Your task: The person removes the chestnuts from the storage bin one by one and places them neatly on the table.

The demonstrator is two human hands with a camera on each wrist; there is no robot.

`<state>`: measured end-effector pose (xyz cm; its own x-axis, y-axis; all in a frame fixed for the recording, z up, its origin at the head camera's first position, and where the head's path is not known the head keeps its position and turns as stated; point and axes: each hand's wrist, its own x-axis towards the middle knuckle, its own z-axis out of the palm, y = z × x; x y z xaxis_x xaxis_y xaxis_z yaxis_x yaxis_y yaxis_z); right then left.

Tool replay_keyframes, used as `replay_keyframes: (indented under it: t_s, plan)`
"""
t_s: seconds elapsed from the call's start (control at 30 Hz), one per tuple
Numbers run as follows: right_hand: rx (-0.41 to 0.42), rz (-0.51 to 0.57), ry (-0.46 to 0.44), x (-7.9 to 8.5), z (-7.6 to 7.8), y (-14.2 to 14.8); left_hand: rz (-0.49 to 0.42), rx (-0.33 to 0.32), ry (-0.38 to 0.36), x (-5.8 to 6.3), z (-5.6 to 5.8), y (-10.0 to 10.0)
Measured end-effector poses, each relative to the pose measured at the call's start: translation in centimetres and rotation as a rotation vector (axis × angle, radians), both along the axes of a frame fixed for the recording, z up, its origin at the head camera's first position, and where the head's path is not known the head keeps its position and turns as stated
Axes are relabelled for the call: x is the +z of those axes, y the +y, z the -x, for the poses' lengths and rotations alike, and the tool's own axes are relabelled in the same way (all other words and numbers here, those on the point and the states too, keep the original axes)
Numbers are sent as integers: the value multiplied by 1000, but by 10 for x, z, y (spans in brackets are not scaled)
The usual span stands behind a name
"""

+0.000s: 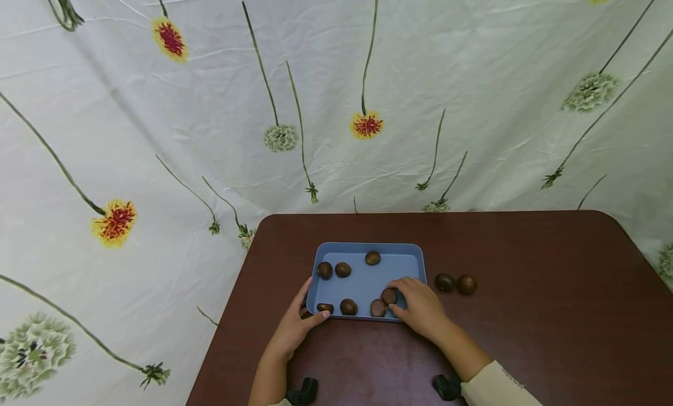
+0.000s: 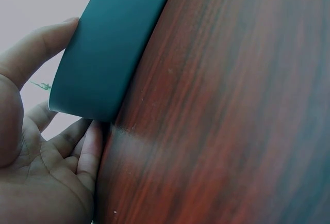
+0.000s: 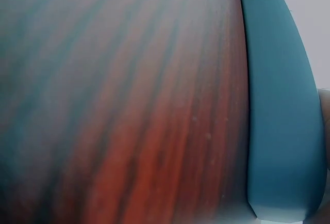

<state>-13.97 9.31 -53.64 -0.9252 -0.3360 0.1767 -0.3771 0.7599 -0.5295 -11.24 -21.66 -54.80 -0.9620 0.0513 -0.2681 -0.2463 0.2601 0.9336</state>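
Note:
A shallow blue tray (image 1: 363,245) lies on the table with several brown chestnuts in it, one of them (image 1: 343,270) toward the back left. My left hand (image 1: 294,327) holds the tray by its near left corner, thumb at the front rim. In the left wrist view that hand (image 2: 46,157) is spread around the end of the tray wall (image 2: 113,48). Reaching over the right side, my right hand (image 1: 420,309) pinches a chestnut (image 1: 389,295) between thumb and fingertips. Another chestnut (image 1: 378,308) lies just beside it. The right wrist view shows mostly the tray's outer wall (image 3: 283,105).
Right of the tray, two chestnuts sit side by side on the dark wooden table (image 1: 552,312), the nearer one to the tray (image 1: 444,282) darker. A white flower-patterned cloth (image 1: 326,90) hangs behind the table. Dark bands (image 1: 447,387) show at both wrists.

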Motion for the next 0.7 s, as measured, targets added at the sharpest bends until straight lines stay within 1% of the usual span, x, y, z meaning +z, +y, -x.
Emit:
replay_keyframes:
  t_s: [0.43,0.57,0.7]
  plan:
    - [-2,49,57,-6,0,2,-2,5,2,0,0,-1]
    - [-4,115,73,-6,-1,5,-4,0,2,-1,0,-1]
    - [-10,210,45,-4,0,9,-12,-2,3,0,0,-1]
